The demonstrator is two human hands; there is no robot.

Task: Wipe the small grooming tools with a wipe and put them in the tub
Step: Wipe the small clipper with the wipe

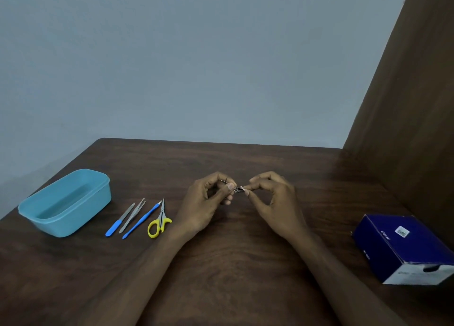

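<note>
Left hand [211,198]: fingers pinch a small metal tool [236,189] above the bench [245,264].
Right hand [272,198]: fingers pinch a small white wipe [243,188] at the tool's end.
Tub [65,203]: blue, at left.
Beside tub: file [120,220], tweezers [132,215], blue stick [142,221], scissors [159,221].
Box [403,247]: dark blue, at right.

Arms: both were bare from the lower edge of the view up to the wrists, with no sleeves or cuffs showing.
Left hand [208,203]: wore no glove, ring or band that I could see.
Right hand [272,200]: was likewise ungloved, with no watch or bracelet at the wrist.
Nails: looked short and unpainted, a pale thumbnail catching the light.
</note>
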